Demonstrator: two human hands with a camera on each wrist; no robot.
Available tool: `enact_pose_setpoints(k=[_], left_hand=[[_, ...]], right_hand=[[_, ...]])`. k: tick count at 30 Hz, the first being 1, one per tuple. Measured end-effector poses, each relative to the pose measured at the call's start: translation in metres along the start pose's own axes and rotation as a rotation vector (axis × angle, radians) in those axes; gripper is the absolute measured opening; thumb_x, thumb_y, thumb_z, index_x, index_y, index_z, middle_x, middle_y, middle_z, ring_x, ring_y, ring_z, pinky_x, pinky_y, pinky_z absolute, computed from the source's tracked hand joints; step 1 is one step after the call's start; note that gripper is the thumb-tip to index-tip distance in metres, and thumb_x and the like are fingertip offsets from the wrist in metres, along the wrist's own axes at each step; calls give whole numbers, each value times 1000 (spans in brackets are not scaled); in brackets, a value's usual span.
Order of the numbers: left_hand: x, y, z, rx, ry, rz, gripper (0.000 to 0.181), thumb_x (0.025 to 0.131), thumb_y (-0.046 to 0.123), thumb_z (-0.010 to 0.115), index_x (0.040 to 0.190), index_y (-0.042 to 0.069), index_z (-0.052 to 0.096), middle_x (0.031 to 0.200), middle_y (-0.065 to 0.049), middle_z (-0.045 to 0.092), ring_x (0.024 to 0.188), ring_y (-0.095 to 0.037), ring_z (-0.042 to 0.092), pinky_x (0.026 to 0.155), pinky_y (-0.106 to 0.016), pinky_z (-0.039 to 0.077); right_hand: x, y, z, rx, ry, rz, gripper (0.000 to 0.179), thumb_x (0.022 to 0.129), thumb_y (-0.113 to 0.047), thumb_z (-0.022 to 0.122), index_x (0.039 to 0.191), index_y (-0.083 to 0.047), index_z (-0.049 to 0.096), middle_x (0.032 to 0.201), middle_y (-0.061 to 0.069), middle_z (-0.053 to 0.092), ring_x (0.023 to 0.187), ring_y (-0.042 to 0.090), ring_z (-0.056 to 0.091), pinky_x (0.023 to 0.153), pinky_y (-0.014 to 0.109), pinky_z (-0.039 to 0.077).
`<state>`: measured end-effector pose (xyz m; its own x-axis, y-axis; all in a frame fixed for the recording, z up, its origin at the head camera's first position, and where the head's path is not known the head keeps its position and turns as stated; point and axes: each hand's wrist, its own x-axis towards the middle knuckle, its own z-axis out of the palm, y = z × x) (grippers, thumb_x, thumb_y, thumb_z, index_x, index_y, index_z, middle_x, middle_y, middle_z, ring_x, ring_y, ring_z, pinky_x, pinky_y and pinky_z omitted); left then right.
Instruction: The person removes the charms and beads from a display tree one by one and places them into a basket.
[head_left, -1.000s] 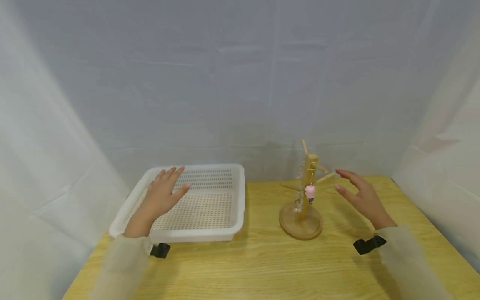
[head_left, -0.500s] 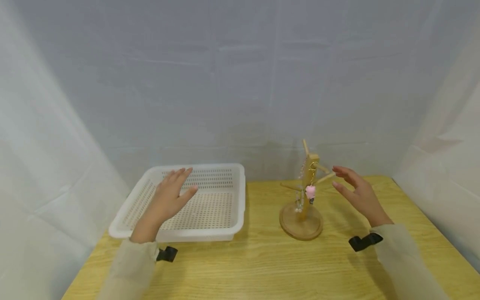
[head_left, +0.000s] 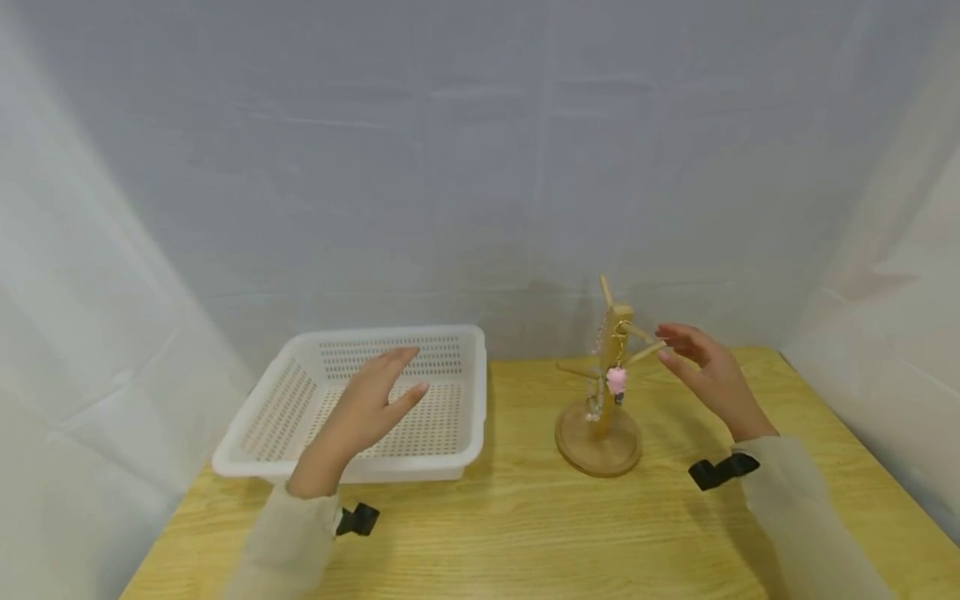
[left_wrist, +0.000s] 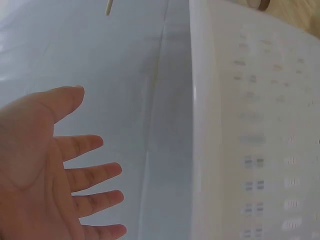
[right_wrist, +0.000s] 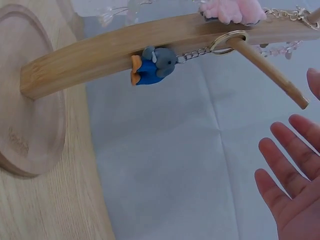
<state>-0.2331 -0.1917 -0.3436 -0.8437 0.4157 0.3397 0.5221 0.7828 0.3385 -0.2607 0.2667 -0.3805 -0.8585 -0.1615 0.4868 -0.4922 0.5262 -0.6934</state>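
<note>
A wooden jewelry stand (head_left: 598,454) with peg arms stands upright on the table. My right hand (head_left: 708,377) hovers at its right side, fingertips close to the peg ends, holding nothing. In the right wrist view, a keychain with a small grey-and-blue elephant figure (right_wrist: 154,67) hangs by its ring on a peg (right_wrist: 272,72). A pink fluffy keychain (head_left: 617,381) dangles from another peg. Clear beaded bracelets (head_left: 595,400) hang on the stand's left. Over the white plastic basket (head_left: 482,408), my left hand (head_left: 369,407) is held in the air with fingers spread, gripping nothing.
The basket sits at the left of the light wooden table (head_left: 525,533), its visible inside bare. A hanging white sheet (head_left: 480,208) closes off the back, and more sheeting hangs at both sides. Black wrist cameras (head_left: 723,472) sit at both cuffs.
My left hand has moved rightward across the basket. My right hand has come left and slightly up, nearer the stand's pegs. The stand and basket stay in place.
</note>
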Motion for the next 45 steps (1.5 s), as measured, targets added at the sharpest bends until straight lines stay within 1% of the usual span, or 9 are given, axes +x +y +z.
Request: enact_pose_setpoints(k=[3,10,14,18,21,23,30,35,45], left_hand=[[0,7,4,-9,7,23,58,97,35,52,142,2,37,143,-19,41,133,-38,35,109,-55,25],[1,23,13,-49,13,61,55,96,33,53,141,4,41,142,-17,43,132,-37,36,109,-54,26],[1,31,18,-63,14,82,55,95,32,55,140,3,42,141,-17,44,131,-36,37,108,-54,28],[1,38,24,-94,15,95,53,95,32,55,139,4,43,141,-16,45,131,-35,38,107,-53,30],[1,43,29,-119,2,92,52,96,33,53,140,5,43,142,-14,45,131,-33,38,107,-52,31],[1,47,32,-137,-4,92,52,97,33,53,139,6,43,141,-14,45,131,-33,39,107,-51,31],[4,56,44,-175,-12,111,51,97,33,52,139,5,44,140,-13,46,131,-30,39,107,-48,32],[6,63,53,-192,-33,106,51,98,35,50,139,6,45,141,-13,46,131,-30,39,107,-48,33],[16,78,66,-160,-83,135,52,98,39,48,139,8,44,141,-11,47,130,-28,41,108,-46,33]], right_hand=[[2,-2,1,23,-2,6,41,96,-19,55,135,-6,49,126,14,56,102,-6,50,85,9,41],[6,-6,2,55,3,41,39,96,-23,55,130,-5,52,114,-9,58,99,-4,53,82,11,44],[7,-7,4,85,6,53,37,95,-23,57,128,-4,54,109,-13,58,96,0,55,80,13,45],[7,-8,6,121,12,72,38,95,-24,57,125,-1,55,109,-4,61,94,2,56,78,13,46],[7,-7,7,135,25,91,37,95,-25,58,123,-1,55,109,-4,62,94,2,57,78,13,46],[7,-5,8,152,41,100,35,94,-25,59,121,-2,57,106,-11,62,94,2,57,79,13,46],[3,-1,12,189,91,119,34,94,-24,59,118,0,57,102,-7,63,91,3,58,77,14,47],[2,2,15,177,107,143,37,94,-27,59,117,2,57,92,-11,62,83,5,57,71,15,47],[2,7,20,236,136,145,26,93,-26,60,111,-7,60,92,-9,63,82,5,56,72,15,46]])
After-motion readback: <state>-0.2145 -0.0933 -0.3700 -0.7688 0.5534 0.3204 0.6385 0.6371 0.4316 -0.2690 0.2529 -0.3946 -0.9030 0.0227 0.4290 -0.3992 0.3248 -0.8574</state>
